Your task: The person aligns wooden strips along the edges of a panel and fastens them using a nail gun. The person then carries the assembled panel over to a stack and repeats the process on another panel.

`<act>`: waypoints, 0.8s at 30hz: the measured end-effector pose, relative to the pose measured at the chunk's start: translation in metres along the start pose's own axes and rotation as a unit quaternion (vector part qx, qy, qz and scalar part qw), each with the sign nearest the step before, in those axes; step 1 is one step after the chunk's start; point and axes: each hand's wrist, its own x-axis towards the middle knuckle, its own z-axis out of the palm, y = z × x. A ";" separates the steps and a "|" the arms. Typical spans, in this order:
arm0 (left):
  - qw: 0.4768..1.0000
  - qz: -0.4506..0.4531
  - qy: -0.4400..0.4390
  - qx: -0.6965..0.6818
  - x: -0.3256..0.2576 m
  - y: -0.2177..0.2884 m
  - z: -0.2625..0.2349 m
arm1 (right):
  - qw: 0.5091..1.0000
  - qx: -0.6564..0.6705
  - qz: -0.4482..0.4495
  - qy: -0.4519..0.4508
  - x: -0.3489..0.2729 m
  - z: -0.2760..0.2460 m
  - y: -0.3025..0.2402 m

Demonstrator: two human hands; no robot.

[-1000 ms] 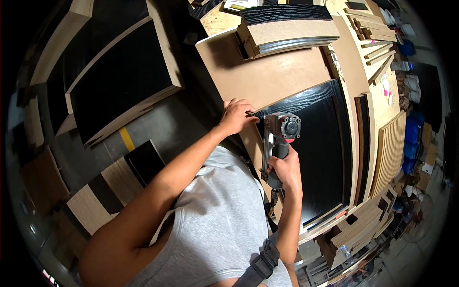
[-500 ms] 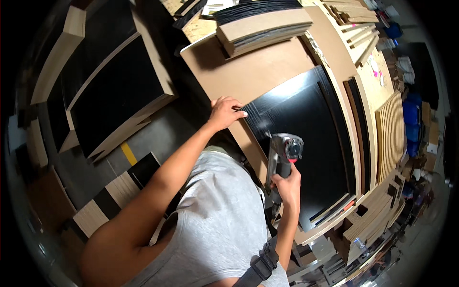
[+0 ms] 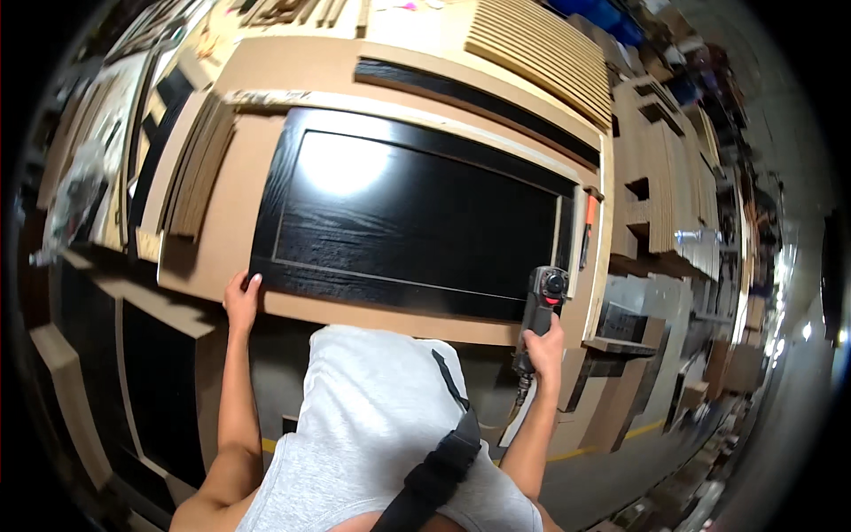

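Left grip first: the left hand (image 3: 241,301) lies flat and open at the lower left corner of the black panel (image 3: 412,217), fingers spread over its edge, pressing rather than clasping, holding nothing. That panel, a dark wood-grain door face with a raised frame, fills the middle of the frame and rests on a tan board (image 3: 226,226) that serves as the tabletop; a bright glare sits on its upper left area. Off to the left of the frame, a fanned stack of thin tan sheets (image 3: 199,168) leans beside the panel, and further left a crumpled clear plastic wrap (image 3: 75,199) hangs near the edge. At lower centre, the person's grey shirt (image 3: 381,426) with a dark shoulder strap (image 3: 434,470) across it blocks the near edge of the board. Moving right, the right hand (image 3: 542,350) is wrapped tight around the handle of a black power tool (image 3: 541,306), head pointing up, just off the panel's lower right corner and not touching it. An orange-handled tool (image 3: 589,226) lies along the panel's right side. Upper right of the frame, ribbed tan slats (image 3: 541,53) are stacked, with more cut boards (image 3: 660,195) standing beyond them.
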 end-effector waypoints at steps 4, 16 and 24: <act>0.999 0.017 -0.030 0.006 -0.002 0.005 -0.005 | 0.988 -0.097 0.114 0.041 0.016 -0.039 0.042; 0.989 -0.005 0.034 0.146 -0.001 0.023 0.009 | 0.952 -0.224 0.179 0.108 0.123 -0.048 0.158; 0.993 -0.089 -0.050 0.056 0.025 -0.054 0.004 | 0.969 -0.153 0.134 0.142 0.152 -0.023 0.198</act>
